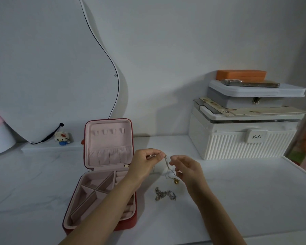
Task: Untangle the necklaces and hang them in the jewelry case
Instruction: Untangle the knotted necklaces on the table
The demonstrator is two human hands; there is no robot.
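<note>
The left hand (146,160) has its grip pinched on a thin silver chain (167,166) held above the white marble-look bench (237,191); the right hand (185,167) pinches the same tangle lower, where a gold pendant (176,181) dangles. 1 more knotted silver necklace (164,193) lies on the bench below. Just left, the red jewelry case (102,174) stands open, pink-lined, with 4 hooks. A ribbed white box (240,144) reads "KaSi".
</note>
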